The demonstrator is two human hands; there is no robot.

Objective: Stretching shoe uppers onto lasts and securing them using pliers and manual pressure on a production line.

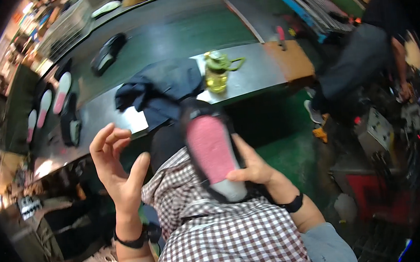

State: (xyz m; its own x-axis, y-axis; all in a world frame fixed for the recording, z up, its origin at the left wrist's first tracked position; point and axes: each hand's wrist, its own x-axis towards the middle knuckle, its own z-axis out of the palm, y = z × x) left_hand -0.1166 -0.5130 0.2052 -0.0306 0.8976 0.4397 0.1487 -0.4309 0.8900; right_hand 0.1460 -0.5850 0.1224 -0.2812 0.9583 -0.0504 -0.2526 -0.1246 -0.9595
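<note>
My right hand (pixel 252 169) grips a black shoe (pixel 204 177) above my lap, fingers round its right side. A pink insole (pixel 211 143) with a pale grey heel end lies along the shoe, and my thumb rests on it near the heel. Whether the insole sits inside the shoe or against its underside, I cannot tell. To the left of the shoe, my left hand (pixel 120 166) is raised with fingers curled loosely and thumb apart, holding nothing. A brown-and-white checked apron (pixel 227 241) covers my lap.
On the metal bench edge (pixel 259 69) stand a yellow-green bottle (pixel 217 74) and a bundled dark cloth (pixel 167 83). Pink-and-white insoles (pixel 62 92) and black shoes (pixel 70 121) lie at left, another shoe (pixel 108 54) beyond. A person (pixel 360 57) is at right, beside machinery (pixel 374 128).
</note>
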